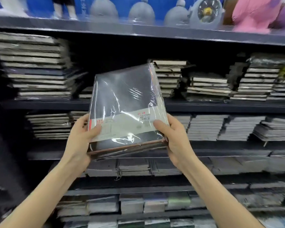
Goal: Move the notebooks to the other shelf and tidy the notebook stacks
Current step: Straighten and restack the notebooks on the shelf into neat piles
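Person at dark shelving, both arms raised. L hand (79,139) has left edge of a small stack of shrink-wrapped notebooks (125,99): thumb on top cover, fingers curled under. R hand (174,140) does the same on right edge. Both grips closed round the stack. Stack is in the air, tilted, in front of the middle shelf (220,106). Top notebook black w/ white band. Notebook piles (34,68) on shelves behind. Plush toys (253,12) on top shelf.
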The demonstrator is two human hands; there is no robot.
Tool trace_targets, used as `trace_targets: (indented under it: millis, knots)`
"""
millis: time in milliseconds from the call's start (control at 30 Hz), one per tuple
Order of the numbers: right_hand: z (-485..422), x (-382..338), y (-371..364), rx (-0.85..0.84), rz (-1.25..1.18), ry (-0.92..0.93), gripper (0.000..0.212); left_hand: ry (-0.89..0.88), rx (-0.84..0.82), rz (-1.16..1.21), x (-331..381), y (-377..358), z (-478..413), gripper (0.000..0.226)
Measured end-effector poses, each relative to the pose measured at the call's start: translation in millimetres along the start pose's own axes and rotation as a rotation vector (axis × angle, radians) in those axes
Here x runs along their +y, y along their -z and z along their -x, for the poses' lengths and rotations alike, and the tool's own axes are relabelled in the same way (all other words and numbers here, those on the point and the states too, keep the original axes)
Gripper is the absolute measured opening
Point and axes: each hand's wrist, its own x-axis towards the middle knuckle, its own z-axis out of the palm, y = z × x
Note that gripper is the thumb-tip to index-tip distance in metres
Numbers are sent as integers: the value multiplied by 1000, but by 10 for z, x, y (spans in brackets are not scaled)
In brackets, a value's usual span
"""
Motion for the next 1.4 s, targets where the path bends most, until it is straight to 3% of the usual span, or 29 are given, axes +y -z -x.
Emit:
trace_targets:
  millis: [67, 233, 333, 433, 467, 567, 667, 733, 800, 867, 1033, 1400]
  knots:
    - [-256, 38, -198, -27, -16, -14, 26, -17, 9, -45, 146, 154, -235, 32]
    - [-930, 89, -646, 55, -110, -177, 6, -63, -18, -240, 493, 305, -935, 28]
    - [-1348, 170, -796, 153, -165, -257, 30, -12, -47, -263, 611, 277, -1377, 36]
    - [-1743, 238, -863, 148, -259, -276, 19, 25, -35, -254, 652, 290, -1768, 28]
    - [-1865, 250, -879, 147, -286, -282, 14, 17, -36, -281, 666, 289, -1865, 30]
    - [-2230, 343, -910, 171, -315, -319, 9, -86, -85, -460, 600, 370, -2230, 65]
    - [-2470, 428, -917, 196, -86, -416, 15, -290, -167, -929, 476, 515, -2361, 66]
    - [-2549, 433, -898, 212, 304, -397, 27, -342, -247, -1131, 406, 589, -2351, 74]
    - [-2548, 385, -853, 275, 878, -226, 33, -407, -253, -1197, 345, 634, -2342, 65]
    - [-2450, 320, -834, 325, 1173, -27, 44, -493, -220, -1236, 294, 645, -2328, 58]
    - [-2217, 416, -858, -27, 983, -6, 66, -607, -168, -1211, 230, 639, -2315, 50]
    - [-2729, 654, -995, -29, 869, 15, 70, -554, -179, -1322, 235, 564, -2695, 47]
